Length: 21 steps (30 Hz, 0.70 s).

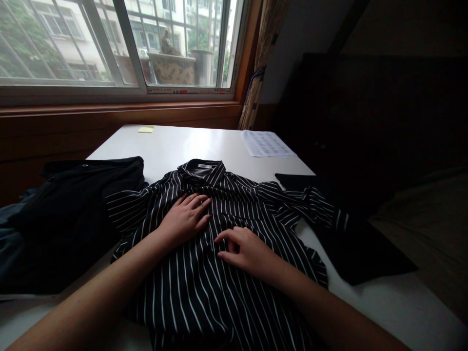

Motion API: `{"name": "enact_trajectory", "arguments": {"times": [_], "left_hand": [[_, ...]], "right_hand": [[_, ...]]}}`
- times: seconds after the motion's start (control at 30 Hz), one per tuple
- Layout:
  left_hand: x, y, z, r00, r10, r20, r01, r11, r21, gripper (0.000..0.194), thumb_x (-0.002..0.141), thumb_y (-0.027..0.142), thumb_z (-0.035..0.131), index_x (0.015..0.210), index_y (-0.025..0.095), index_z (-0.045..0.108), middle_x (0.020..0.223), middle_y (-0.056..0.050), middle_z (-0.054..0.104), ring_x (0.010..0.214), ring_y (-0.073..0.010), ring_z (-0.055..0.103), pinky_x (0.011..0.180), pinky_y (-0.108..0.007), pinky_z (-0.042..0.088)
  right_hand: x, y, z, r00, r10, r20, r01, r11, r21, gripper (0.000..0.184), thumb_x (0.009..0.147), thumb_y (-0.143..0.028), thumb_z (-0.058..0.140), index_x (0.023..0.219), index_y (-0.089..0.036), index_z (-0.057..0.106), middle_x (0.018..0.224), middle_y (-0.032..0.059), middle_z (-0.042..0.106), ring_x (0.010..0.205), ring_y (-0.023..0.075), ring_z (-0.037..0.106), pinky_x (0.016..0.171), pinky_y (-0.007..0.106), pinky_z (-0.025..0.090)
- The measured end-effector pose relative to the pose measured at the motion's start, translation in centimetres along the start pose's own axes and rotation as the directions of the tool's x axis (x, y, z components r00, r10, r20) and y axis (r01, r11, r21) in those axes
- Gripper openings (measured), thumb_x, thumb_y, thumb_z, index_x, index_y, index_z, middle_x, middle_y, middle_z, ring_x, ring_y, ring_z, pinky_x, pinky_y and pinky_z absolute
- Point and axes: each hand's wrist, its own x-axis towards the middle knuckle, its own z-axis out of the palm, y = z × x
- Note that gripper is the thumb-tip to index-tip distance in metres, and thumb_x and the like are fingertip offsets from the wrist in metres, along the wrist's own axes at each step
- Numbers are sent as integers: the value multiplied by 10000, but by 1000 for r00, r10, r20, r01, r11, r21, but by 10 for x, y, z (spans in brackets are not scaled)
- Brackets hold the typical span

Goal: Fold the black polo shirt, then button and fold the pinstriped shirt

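Observation:
A black shirt with white stripes (190, 287) lies spread front up on the white table, its collar (204, 168) pointing to the window. My left hand (186, 217) rests flat on the upper chest of the shirt, fingers stretched and slightly apart. Just below and to its right, my right hand (244, 248) is over the shirt front. Its index finger and thumb are bent with a gap between them, and no cloth shows in that gap. The other fingers are partly hidden. The right sleeve in view (310, 204) is crumpled and reaches the table's right edge.
Dark folded clothing (80, 209) is piled at the left, with blue denim (10, 234) beside it. A flat black cloth (358, 248) lies at the right. Printed papers (268, 144) and a yellow sticky note (146, 129) are on the white table (168, 146) near the window.

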Motion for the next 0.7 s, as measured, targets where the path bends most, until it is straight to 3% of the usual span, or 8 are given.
{"name": "enact_trajectory", "arguments": {"times": [0.7], "left_hand": [[0,1,-2,1000,0,15,0,1000,22,493,1025,417,374,1484,245,425,1506,-43,475,1408,-267,391,1198,-474,265]], "right_hand": [[1,0,-3,1000,-21,5,21,999,29,181,819,-241,781,983,-235,704,732,-37,612,752,145,554,767,295,385]]}}
